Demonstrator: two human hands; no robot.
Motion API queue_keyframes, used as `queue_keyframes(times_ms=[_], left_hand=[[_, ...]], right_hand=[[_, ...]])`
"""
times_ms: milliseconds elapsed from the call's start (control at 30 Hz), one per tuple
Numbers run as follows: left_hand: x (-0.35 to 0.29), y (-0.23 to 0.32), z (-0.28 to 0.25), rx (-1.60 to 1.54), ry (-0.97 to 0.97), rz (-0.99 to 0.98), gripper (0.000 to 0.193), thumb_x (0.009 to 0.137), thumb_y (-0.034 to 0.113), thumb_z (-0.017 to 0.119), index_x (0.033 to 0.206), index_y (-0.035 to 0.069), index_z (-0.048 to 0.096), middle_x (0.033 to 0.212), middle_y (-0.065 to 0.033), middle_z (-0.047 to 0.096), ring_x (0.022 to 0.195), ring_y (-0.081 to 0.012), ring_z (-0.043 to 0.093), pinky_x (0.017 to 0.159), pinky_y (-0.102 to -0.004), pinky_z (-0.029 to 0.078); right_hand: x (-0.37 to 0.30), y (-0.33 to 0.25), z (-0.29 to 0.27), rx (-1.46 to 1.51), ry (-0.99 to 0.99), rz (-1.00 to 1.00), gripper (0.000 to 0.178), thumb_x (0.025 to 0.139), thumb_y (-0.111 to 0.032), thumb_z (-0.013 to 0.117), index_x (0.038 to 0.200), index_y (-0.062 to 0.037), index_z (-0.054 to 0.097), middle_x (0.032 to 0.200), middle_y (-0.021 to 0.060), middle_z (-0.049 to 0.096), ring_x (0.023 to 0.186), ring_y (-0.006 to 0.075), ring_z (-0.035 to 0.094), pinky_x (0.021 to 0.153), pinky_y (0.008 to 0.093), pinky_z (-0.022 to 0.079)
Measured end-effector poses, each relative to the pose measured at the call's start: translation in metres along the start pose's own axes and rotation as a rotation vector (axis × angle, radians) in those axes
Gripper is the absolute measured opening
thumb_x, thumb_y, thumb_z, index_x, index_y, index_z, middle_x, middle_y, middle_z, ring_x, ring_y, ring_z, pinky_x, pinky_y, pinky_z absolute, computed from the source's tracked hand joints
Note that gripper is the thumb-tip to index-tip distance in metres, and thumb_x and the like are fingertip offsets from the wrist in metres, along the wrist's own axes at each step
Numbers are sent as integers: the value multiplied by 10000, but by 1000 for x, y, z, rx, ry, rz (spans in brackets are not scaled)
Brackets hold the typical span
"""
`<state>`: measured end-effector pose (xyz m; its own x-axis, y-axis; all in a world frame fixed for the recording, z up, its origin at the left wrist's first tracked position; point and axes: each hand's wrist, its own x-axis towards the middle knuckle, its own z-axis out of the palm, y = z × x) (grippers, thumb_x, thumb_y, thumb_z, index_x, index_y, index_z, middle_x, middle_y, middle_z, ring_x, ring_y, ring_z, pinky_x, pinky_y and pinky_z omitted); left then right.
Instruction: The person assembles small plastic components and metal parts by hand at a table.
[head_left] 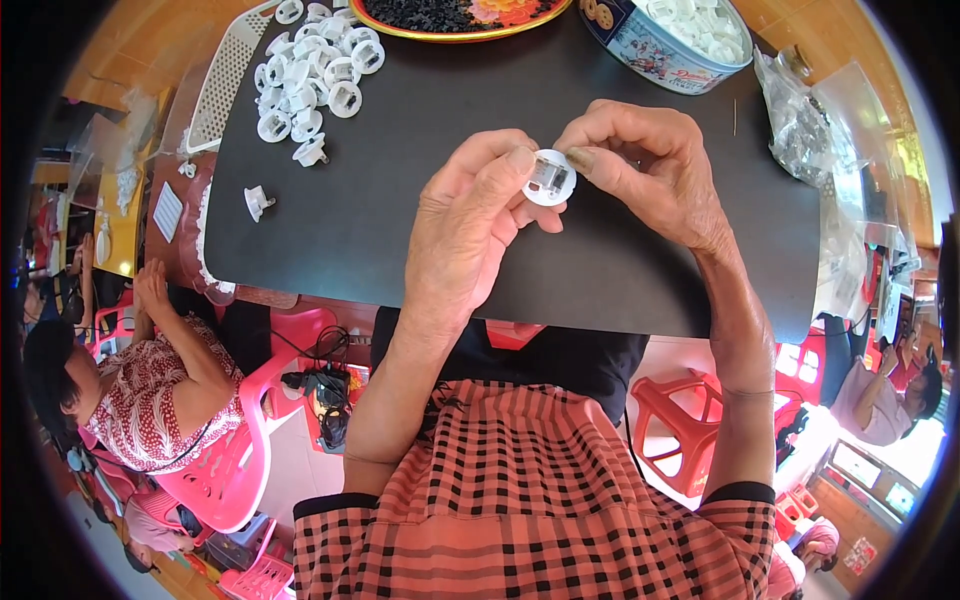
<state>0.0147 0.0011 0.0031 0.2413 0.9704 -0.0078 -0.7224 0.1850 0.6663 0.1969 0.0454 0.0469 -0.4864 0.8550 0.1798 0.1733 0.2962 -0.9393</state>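
Over the near half of the dark table, my left hand (465, 215) pinches a round white plastic part (549, 178) between thumb and fingers. Its face is turned up and shows a dark and metallic insert in a square recess. My right hand (650, 165) is closed at the part's upper right rim, thumb and forefinger against the edge. Whether a smaller piece sits between those fingertips is hidden. A heap of similar white parts (300, 85) lies at the far left of the table. One loose white part (258, 203) rests nearer, apart from the heap.
A round tray (440, 38) of small black pieces stands at the far edge. Beside it, a blue tin (650, 55) holds white pieces. Clear plastic bags (800, 130) lie at the right edge, a white basket (225, 85) at the left. Another person (150, 390) sits at left.
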Motion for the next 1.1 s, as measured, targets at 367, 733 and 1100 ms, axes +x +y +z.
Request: queue_keyframes(times_ms=[367, 733, 1100], left_hand=[[1, -2, 6, 250, 92, 66, 197, 943, 156, 561, 1038, -17, 575, 939, -91, 621, 802, -160, 612, 693, -306, 512], [-2, -3, 16, 494, 164, 123, 230, 909, 55, 549, 1115, -48, 551, 930, -84, 631, 780, -124, 623, 669, -253, 519], [-2, -6, 19, 648, 229, 179, 170, 908, 50, 538, 1065, -14, 540, 816, -37, 632, 700, -40, 531, 591, -198, 439]], right_hand=[[1, 1, -1, 130, -63, 197, 109, 867, -112, 663, 862, -4, 651, 703, -28, 596, 629, 22, 508, 558, 190, 405], [2, 4, 3, 182, 10, 233, 105, 872, -103, 655, 895, -1, 660, 727, -16, 618, 618, 24, 523, 527, 172, 399], [0, -4, 7, 129, -34, 204, 93, 843, -4, 605, 919, 19, 652, 782, 29, 673, 734, 61, 623, 669, 207, 507]])
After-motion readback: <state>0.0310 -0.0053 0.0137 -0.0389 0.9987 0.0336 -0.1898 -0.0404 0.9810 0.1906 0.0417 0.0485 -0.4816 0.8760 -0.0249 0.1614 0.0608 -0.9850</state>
